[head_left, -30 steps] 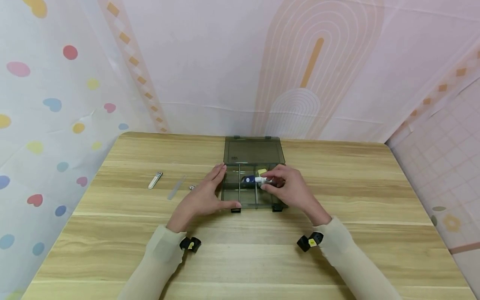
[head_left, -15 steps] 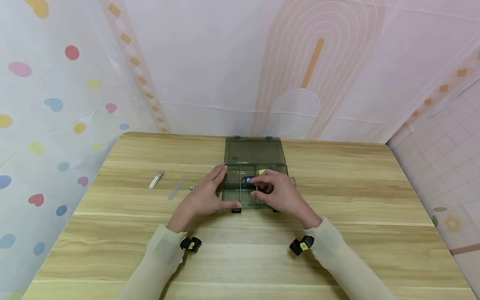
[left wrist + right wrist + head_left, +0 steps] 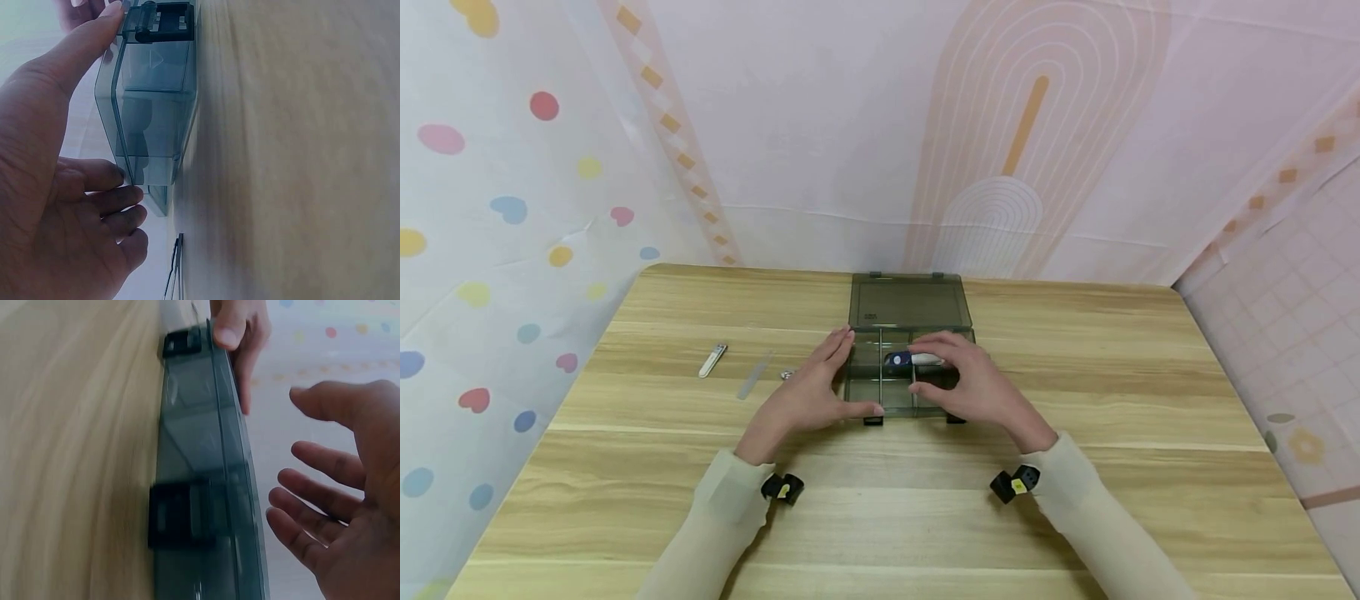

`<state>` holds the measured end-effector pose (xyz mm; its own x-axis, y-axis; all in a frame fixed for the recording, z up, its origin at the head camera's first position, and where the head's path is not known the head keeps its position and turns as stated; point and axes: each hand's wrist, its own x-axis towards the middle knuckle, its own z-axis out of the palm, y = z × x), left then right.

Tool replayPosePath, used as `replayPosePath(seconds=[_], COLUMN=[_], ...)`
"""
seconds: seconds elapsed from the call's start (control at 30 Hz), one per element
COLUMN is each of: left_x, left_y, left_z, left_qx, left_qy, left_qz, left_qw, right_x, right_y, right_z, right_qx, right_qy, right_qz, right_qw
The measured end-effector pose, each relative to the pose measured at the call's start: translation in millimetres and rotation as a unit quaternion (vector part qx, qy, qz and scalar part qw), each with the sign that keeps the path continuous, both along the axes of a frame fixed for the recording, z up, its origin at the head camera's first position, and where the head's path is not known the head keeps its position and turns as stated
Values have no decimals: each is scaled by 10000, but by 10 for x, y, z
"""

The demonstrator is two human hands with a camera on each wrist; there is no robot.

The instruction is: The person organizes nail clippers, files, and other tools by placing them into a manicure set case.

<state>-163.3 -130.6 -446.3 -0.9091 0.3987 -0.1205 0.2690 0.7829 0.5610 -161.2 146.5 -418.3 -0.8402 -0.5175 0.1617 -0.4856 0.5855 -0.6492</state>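
Observation:
A smoky clear plastic box (image 3: pixel 863 392) with dividers stands on the table, its lid (image 3: pixel 910 302) laid back behind it. Inside lies a small blue-and-white object (image 3: pixel 897 359), partly covered by my right hand; its kind is unclear. My left hand (image 3: pixel 808 390) rests along the box's left end, thumb on the front rim and fingers at the left edge. Over the right compartments my right hand (image 3: pixel 973 379) is spread with thumb and fingers apart. In the right wrist view, my right hand (image 3: pixel 350 494) holds nothing.
Left of the box lie a nail clipper (image 3: pixel 712 360), a thin translucent strip (image 3: pixel 754 377) and a small shiny metal item (image 3: pixel 786 375), partly behind my left hand. Two black latches (image 3: pixel 873 421) hang on the box's front. A patterned cloth wall (image 3: pixel 820 167) rises behind the table.
My right hand first held its fingers at the object's white end, then shifted left over it. Now it has spread its fingers and drawn back right. My left hand has stayed in place.

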Motion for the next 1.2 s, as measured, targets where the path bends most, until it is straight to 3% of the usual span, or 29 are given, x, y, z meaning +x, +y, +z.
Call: replayPosePath(seconds=[0.53,0.87,1.2], left_x=[23,21,22], left_y=[-9,-34,-42], left_z=[9,-4,-21], left_qx=[39,33,59], left_qy=[-95,-74,-38], left_qz=[62,74,76], left_qw=[9999,9999,9999], right_x=[-63,-92,-131], right_y=[390,567,635], right_z=[-75,-134,-223], right_qx=[471,649,628], right_qy=[-146,-676,-946], right_qz=[-63,-133,-4], right_qw=[9988,9955,9935])
